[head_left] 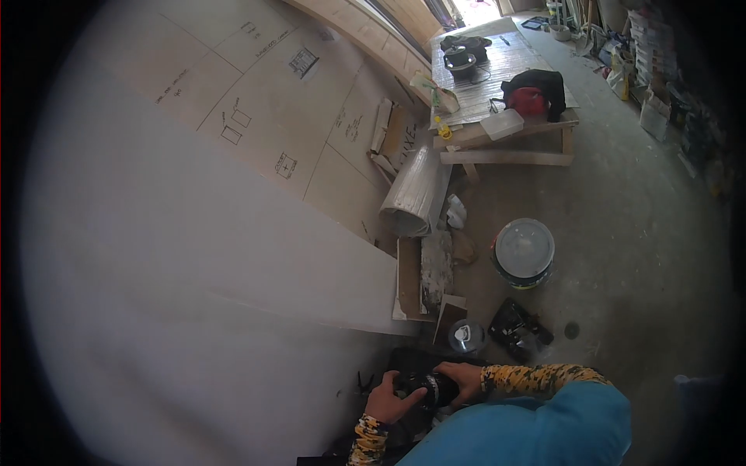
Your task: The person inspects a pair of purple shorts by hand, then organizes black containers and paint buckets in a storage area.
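Low at the bottom of the view, both hands are closed on a dark object [437, 390] with pale lettering on its side; its kind does not show clearly. My left hand [392, 401] grips its left end, the thumb laid along the near side. From the right, my right hand [464, 380] wraps over its other end. Beneath them is a black open container or bag [406, 359], its contents mostly hidden by the hands and the blue shirt. Patterned yellow and black sleeves cover both forearms.
A lidded bucket [525, 248] stands on the floor ahead, with a black case [519, 330] and a clear round tub [466, 336] nearer. Boards [409, 278] and a foil roll [416, 193] lean along the left wall. Farther off is a wooden table [509, 158].
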### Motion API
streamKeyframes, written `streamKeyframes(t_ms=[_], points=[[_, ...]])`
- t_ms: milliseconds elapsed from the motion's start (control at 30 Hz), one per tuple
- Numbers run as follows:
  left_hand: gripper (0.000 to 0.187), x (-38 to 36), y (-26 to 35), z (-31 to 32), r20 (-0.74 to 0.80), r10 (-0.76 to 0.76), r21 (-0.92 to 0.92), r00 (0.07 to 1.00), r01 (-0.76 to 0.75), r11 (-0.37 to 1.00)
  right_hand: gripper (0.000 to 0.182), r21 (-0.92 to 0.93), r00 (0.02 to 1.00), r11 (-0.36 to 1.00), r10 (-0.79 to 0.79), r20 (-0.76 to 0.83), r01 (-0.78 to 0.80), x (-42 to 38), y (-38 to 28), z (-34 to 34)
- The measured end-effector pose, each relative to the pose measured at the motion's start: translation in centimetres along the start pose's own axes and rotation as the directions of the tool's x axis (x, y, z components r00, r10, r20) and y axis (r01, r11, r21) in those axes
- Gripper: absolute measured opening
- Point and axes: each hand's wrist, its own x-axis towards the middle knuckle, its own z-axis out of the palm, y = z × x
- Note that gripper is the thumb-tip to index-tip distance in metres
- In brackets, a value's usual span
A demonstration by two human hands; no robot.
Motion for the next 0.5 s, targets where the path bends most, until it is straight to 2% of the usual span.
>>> streamKeyframes(t_ms=[67,200,267,300,367,500], points=[[0.087,-0.5,0.0,0.8,0.009,-0.114,0.083,0.993,0.113,0.99,0.099,0.005,0.999,1.0,-0.019,0.037,0.019,-0.4,0.4,0.5],[0.09,-1.7,0.2,2.1,0.026,-0.168,0.165,0.985,0.162,0.973,0.098,0.002,0.997,1.0,0.005,0.078,-0.005,-1.5,0.2,0.9],[0.087,-3.2,-0.1,2.3,0.02,0.102,0.064,0.995,-0.103,0.993,0.098,-0.013,0.996,1.0,0.016,0.084,-0.014,-2.4,-0.3,1.0],[0.087,-3.6,-0.8,2.8,0.021,0.102,0.058,0.995,-0.103,0.993,0.098,-0.025,0.996,0.999,0.022,0.089,-0.02,-2.9,-0.5,1.3],[0.091,-4.1,-2.5,4.2,0.023,0.446,0.063,0.895,-0.446,0.893,0.098,-0.032,0.997,0.999,0.01,0.074,-0.008,-4.2,-0.6,2.3],[0.091,-7.1,-3.2,6.3,0.037,0.498,-0.021,0.867,-0.497,0.867,0.095,-0.009,0.996,1.0,-0.019,0.088,0.02,-6.9,-1.5,4.2]])
